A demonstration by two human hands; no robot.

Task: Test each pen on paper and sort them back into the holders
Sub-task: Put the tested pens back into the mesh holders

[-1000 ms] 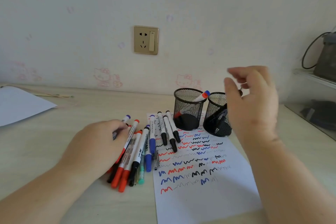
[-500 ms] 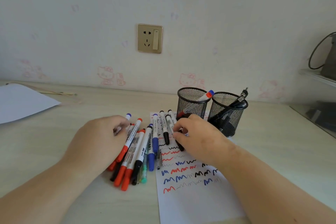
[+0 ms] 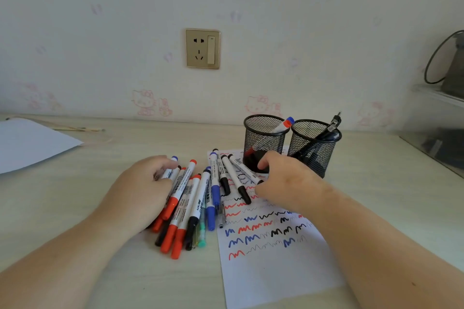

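A pile of red, black and blue capped markers (image 3: 187, 208) lies on the desk left of the scribbled test paper (image 3: 276, 271). My left hand (image 3: 140, 190) rests on the pile's left side, fingers lying loosely over the pens. Three black-capped markers lie on the paper's top. My right hand (image 3: 288, 183) is down on the paper and pinches the cap end of the rightmost black-capped marker (image 3: 242, 168). Behind stand two black mesh holders: the left holder (image 3: 263, 138) has a red and a blue marker, the right holder (image 3: 313, 150) has dark pens.
A blank white sheet (image 3: 32, 145) lies at the far left of the desk, with a thin stick (image 3: 77, 129) behind it. A wall socket (image 3: 203, 48) is above. A glass shelf (image 3: 439, 98) with dark objects stands at the right edge.
My right hand came down from above the right holder to the paper and closed its fingers on the rightmost black-capped marker. My left hand stayed on the pile.
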